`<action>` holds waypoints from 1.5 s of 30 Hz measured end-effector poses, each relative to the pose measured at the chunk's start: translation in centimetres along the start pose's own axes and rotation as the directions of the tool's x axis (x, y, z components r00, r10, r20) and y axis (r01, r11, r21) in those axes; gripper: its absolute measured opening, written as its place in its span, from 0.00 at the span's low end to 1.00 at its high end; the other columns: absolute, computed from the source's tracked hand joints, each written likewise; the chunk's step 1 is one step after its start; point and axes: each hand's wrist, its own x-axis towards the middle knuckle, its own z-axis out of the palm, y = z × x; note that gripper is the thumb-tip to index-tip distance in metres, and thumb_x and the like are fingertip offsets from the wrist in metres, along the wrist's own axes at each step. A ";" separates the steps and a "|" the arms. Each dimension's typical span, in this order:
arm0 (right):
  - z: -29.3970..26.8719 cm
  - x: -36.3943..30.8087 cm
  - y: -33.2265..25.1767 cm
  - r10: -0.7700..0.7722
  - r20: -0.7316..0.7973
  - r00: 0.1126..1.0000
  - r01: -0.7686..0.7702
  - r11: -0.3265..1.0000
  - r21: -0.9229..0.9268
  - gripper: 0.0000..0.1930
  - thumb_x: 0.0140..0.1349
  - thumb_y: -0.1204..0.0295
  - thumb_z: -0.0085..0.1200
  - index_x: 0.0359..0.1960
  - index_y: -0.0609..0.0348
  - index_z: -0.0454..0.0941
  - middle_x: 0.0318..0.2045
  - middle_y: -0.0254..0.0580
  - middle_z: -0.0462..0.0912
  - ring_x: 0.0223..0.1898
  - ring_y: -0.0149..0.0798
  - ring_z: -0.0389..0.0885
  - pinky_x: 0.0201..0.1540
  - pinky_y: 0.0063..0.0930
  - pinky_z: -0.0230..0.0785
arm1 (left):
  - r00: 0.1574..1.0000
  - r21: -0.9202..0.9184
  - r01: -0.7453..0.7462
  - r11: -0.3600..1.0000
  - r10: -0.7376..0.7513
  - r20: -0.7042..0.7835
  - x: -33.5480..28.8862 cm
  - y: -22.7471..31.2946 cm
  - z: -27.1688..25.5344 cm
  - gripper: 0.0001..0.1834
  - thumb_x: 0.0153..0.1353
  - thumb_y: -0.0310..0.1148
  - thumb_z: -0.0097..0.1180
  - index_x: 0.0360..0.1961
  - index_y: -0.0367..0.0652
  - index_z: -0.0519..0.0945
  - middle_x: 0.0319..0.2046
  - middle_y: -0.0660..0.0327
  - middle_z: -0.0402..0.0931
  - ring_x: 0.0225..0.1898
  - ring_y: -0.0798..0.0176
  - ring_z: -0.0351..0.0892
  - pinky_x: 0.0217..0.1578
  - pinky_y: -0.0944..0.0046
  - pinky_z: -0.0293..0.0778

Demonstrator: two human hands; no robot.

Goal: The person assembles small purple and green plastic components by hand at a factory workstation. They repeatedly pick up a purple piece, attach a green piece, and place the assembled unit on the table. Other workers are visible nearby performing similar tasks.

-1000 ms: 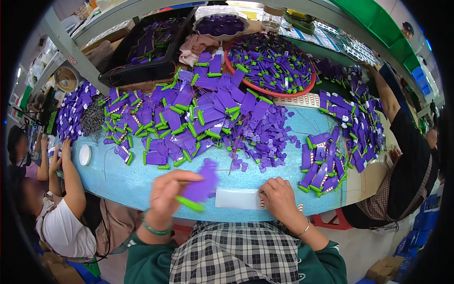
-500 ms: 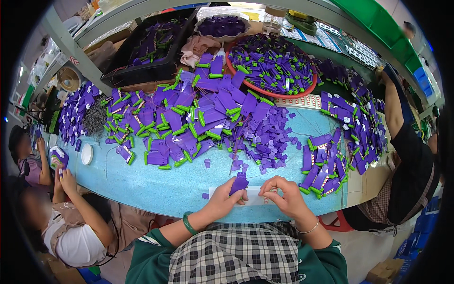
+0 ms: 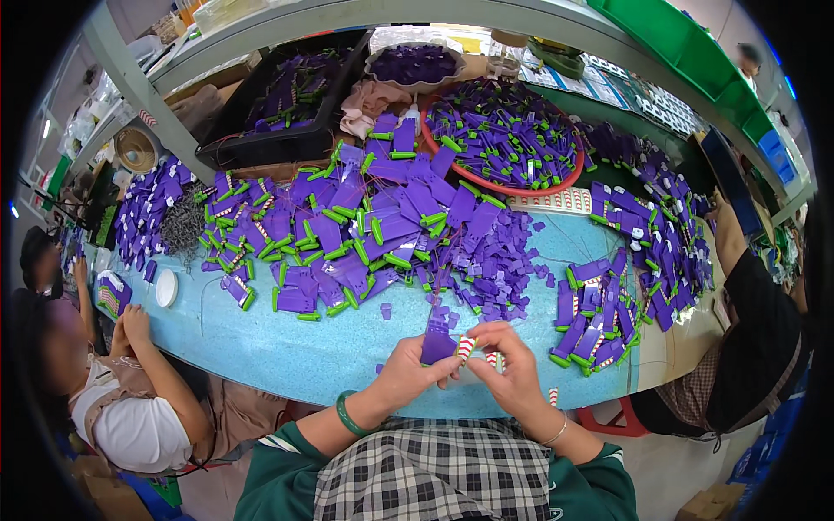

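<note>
My left hand (image 3: 407,372) is closed on a flat purple plastic piece (image 3: 437,347), thumb over its lower end. My right hand (image 3: 511,369) pinches a small red-and-white striped sticker (image 3: 466,348) at the piece's right edge; whether it is stuck there I cannot tell. More of the same stripes show between the right hand's fingers, and another striped bit (image 3: 553,396) is by the table's front edge, beside the right wrist. Just beyond the hands lies a heap of small purple bits (image 3: 495,260).
Purple-and-green pieces (image 3: 347,226) are heaped across the blue table (image 3: 226,326). A red basket (image 3: 580,165) of them and a black tray (image 3: 287,137) stand behind. A smaller pile (image 3: 595,317) lies right. Co-workers sit left and right; a shelf bar (image 3: 330,43) crosses overhead.
My right hand has brought a striped sticker up against the purple piece in my left hand. The pale strip under my hands is now mostly hidden. The co-worker's hands at left have come together.
</note>
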 end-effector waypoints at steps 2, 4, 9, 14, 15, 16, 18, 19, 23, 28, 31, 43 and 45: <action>0.4 -0.3 1.2 0.008 -0.006 1.000 -0.008 0.998 0.059 0.09 0.53 0.78 0.60 0.36 0.62 0.75 0.39 0.43 0.77 0.42 0.36 0.77 0.43 0.28 0.68 | 1.000 -0.054 0.005 0.999 -0.004 0.024 0.0 0.1 0.1 0.10 0.64 0.28 0.52 0.46 0.38 0.73 0.32 0.59 0.78 0.28 0.70 0.77 0.25 0.70 0.74; 0.8 -0.2 1.3 0.072 -0.016 0.997 -0.068 0.981 0.181 0.07 0.55 0.78 0.59 0.33 0.62 0.75 0.37 0.40 0.78 0.38 0.33 0.77 0.41 0.26 0.68 | 1.000 -0.189 0.025 0.982 -0.025 0.002 -0.3 1.0 0.6 0.16 0.66 0.30 0.48 0.54 0.39 0.67 0.41 0.58 0.76 0.35 0.68 0.78 0.30 0.67 0.77; 1.4 -0.6 2.2 0.267 0.027 0.963 -0.262 0.913 0.311 0.05 0.56 0.77 0.60 0.31 0.62 0.75 0.31 0.32 0.78 0.31 0.24 0.74 0.38 0.20 0.68 | 0.991 -0.448 0.131 0.884 -0.109 0.074 -0.1 0.3 0.5 0.22 0.68 0.30 0.43 0.62 0.44 0.58 0.54 0.57 0.68 0.54 0.61 0.72 0.46 0.57 0.80; 1.6 -0.5 2.0 0.296 0.043 0.954 -0.290 0.880 0.378 0.05 0.57 0.78 0.59 0.33 0.61 0.74 0.29 0.30 0.77 0.32 0.22 0.73 0.36 0.16 0.65 | 0.989 -0.495 0.136 0.858 -0.084 0.124 -0.1 -0.1 0.6 0.23 0.68 0.29 0.42 0.63 0.45 0.57 0.56 0.57 0.66 0.57 0.60 0.70 0.51 0.53 0.77; 1.7 -0.5 2.2 0.300 0.041 0.953 -0.292 0.875 0.387 0.06 0.57 0.79 0.59 0.32 0.61 0.74 0.30 0.30 0.77 0.32 0.22 0.73 0.36 0.16 0.65 | 0.989 -0.496 0.135 0.858 -0.084 0.125 -0.1 -0.1 0.7 0.23 0.68 0.29 0.42 0.63 0.45 0.57 0.56 0.57 0.66 0.57 0.60 0.70 0.52 0.52 0.76; 1.7 -0.5 2.3 0.293 0.032 0.956 -0.282 0.879 0.385 0.06 0.57 0.79 0.59 0.32 0.61 0.74 0.30 0.30 0.77 0.32 0.22 0.73 0.36 0.16 0.65 | 0.989 -0.497 0.135 0.857 -0.084 0.125 -0.1 0.0 0.7 0.23 0.68 0.28 0.41 0.63 0.44 0.56 0.56 0.57 0.65 0.57 0.59 0.70 0.52 0.52 0.76; 1.9 -0.6 2.5 0.277 0.016 0.961 -0.263 0.887 0.379 0.06 0.57 0.79 0.59 0.32 0.61 0.74 0.30 0.31 0.77 0.32 0.22 0.73 0.36 0.16 0.65 | 0.988 -0.490 0.138 0.861 -0.088 0.125 -0.1 0.0 0.7 0.23 0.68 0.28 0.41 0.63 0.44 0.56 0.56 0.57 0.65 0.57 0.59 0.70 0.53 0.52 0.75; 1.9 -0.6 2.5 0.276 0.015 0.961 -0.261 0.890 0.373 0.06 0.56 0.79 0.59 0.32 0.61 0.74 0.30 0.31 0.77 0.32 0.22 0.73 0.36 0.16 0.65 | 0.988 -0.486 0.139 0.863 -0.090 0.124 -0.1 0.0 0.8 0.23 0.68 0.28 0.41 0.63 0.44 0.56 0.56 0.56 0.65 0.57 0.59 0.70 0.53 0.51 0.75; 2.0 -0.7 2.8 0.254 -0.014 0.967 -0.237 0.920 0.311 0.06 0.56 0.80 0.59 0.32 0.61 0.74 0.30 0.31 0.77 0.31 0.22 0.72 0.36 0.16 0.65 | 0.991 -0.495 0.123 0.860 -0.077 0.113 -0.1 -0.2 0.8 0.23 0.67 0.27 0.41 0.62 0.44 0.56 0.55 0.56 0.65 0.56 0.59 0.71 0.53 0.51 0.75; 2.1 -0.9 3.0 0.203 -0.043 0.978 -0.188 0.954 0.234 0.06 0.55 0.81 0.59 0.30 0.61 0.73 0.29 0.32 0.75 0.31 0.22 0.71 0.36 0.17 0.64 | 0.990 -0.478 0.121 0.870 -0.071 0.121 -0.1 -0.1 0.9 0.26 0.63 0.22 0.40 0.63 0.43 0.55 0.56 0.55 0.65 0.57 0.57 0.70 0.54 0.51 0.74; 2.2 -0.9 2.8 0.206 -0.058 0.977 -0.186 0.950 0.251 0.07 0.55 0.81 0.59 0.29 0.61 0.73 0.29 0.32 0.75 0.31 0.23 0.71 0.36 0.17 0.64 | 0.990 -0.464 0.124 0.877 -0.078 0.117 -0.2 0.2 1.0 0.30 0.58 0.19 0.39 0.63 0.43 0.54 0.56 0.54 0.64 0.57 0.56 0.70 0.54 0.50 0.74; 2.1 -0.9 2.4 0.137 -0.098 0.986 -0.121 0.981 0.154 0.07 0.53 0.81 0.61 0.27 0.61 0.73 0.27 0.34 0.75 0.30 0.25 0.71 0.34 0.20 0.63 | 0.994 -0.259 0.069 0.964 -0.045 0.098 -0.3 0.4 1.2 0.28 0.57 0.16 0.42 0.61 0.40 0.57 0.53 0.56 0.65 0.57 0.59 0.69 0.55 0.52 0.74; 2.2 -0.9 2.6 0.121 -0.120 0.985 -0.105 0.986 0.127 0.07 0.51 0.79 0.63 0.25 0.61 0.75 0.25 0.36 0.76 0.28 0.27 0.74 0.33 0.22 0.66 | 0.994 -0.214 0.088 0.973 -0.071 0.089 -0.3 0.8 1.2 0.27 0.58 0.17 0.44 0.61 0.40 0.58 0.53 0.57 0.66 0.55 0.60 0.70 0.53 0.53 0.76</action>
